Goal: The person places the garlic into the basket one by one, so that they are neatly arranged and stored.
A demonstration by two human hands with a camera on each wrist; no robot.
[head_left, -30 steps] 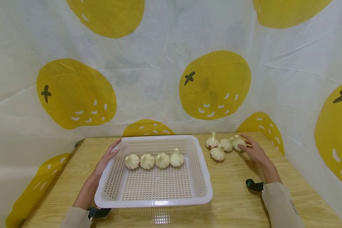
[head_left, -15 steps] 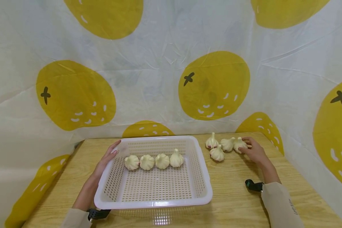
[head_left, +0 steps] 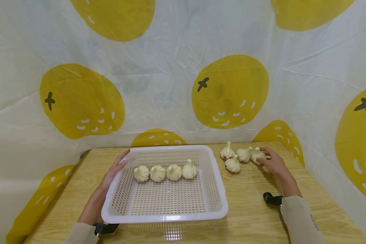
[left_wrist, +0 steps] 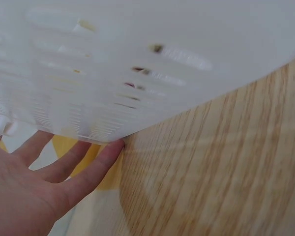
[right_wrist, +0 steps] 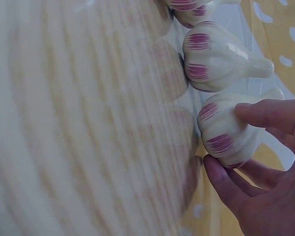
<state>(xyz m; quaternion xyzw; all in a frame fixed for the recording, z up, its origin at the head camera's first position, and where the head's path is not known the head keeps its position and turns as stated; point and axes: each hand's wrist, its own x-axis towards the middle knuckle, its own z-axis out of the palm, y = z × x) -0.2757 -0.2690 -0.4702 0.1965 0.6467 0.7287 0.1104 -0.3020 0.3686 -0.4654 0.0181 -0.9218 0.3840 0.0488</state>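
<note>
Garlic [head_left: 174, 172] is spanning basket [head_left: 164, 217] and desk [head_left: 247, 196]: the left hand [head_left: 112, 169] is touching the basket's left side, fingers spread; near the desk's far right corner, the right hand [head_left: 275, 164] is pinching a bulb [right_wrist: 226, 128], which could be slipping if that fingertip hold is proving shallow.

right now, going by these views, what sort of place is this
Probably a small staged work corner rather than a real kitchen, though the room beyond is hidden. White sheeting printed with yellow fruit surrounds the wood-grain table, where a white basket and garlic bulbs are laid out.
</note>
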